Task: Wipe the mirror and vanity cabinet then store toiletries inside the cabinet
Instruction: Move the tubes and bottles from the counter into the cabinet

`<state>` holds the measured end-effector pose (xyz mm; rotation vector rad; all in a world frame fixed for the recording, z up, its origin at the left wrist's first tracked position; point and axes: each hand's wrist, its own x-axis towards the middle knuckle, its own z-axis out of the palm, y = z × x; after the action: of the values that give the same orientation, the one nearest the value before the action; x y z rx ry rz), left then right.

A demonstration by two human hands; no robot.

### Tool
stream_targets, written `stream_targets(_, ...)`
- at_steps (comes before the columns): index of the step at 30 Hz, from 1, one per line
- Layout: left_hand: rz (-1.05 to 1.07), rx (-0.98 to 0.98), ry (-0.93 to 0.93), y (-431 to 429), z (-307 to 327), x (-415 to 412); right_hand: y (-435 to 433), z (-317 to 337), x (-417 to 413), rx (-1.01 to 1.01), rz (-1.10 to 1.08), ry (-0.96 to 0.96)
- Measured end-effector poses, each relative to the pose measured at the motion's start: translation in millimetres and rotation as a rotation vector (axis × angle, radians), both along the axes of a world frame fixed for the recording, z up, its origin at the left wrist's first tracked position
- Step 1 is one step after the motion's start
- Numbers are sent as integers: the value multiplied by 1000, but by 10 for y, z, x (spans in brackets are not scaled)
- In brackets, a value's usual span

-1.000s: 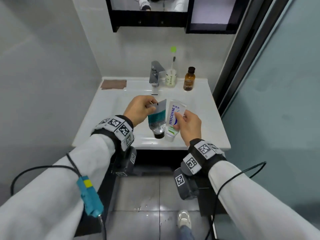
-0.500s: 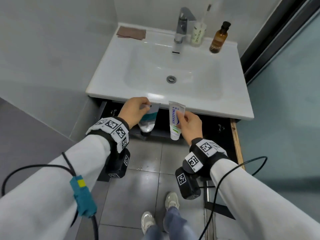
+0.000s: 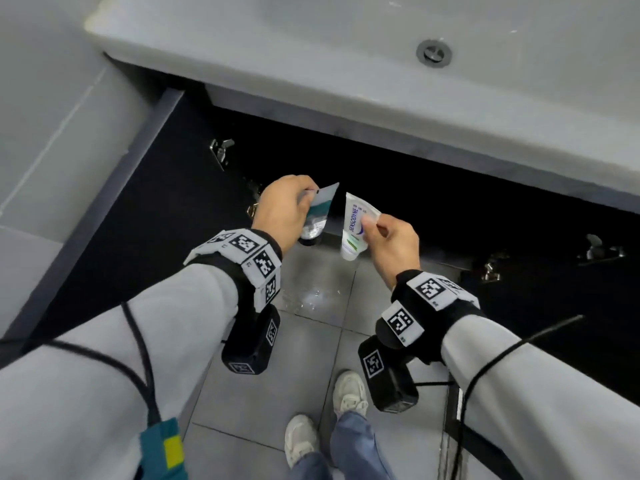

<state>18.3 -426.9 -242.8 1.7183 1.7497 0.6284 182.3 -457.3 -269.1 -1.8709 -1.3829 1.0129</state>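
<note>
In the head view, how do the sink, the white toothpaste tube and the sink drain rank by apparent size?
1. sink, largest by far
2. white toothpaste tube
3. drain, smallest, though farther from the camera

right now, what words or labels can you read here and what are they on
"SENSODYNE": on the white tube in the right hand.
Small print near that tube's crimped end: too blurred to read.
On the teal tube in the left hand: no legible text.
On the wrist markers: square code patterns, no words.
</note>
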Motion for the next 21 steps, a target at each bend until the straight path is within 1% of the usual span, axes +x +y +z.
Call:
stream_targets(3,73,53,26,249,-513,48,385,-507,45,30,17,-36)
stream_targets(7,64,128,77,592,-1026,139,905,-1025,118,55,53,-105)
stream_targets(10,76,140,89,855,-1298,194,1264,-1283,150,48,83,-147)
stream_targets(13,118,110,108,1078,-1511,258,1487,-1447,159,46,157,-295)
stream_targets(16,156,87,94,1230,-1658,326,1581,-1586,169,29,223,-360)
stream_targets(17,165,75,98,1259,-1701,337,1586,-1634,178,14,239,-363)
stream_targets(21,139,64,121,1280,-1760,325,1572,-1727,194,-19,235,-279)
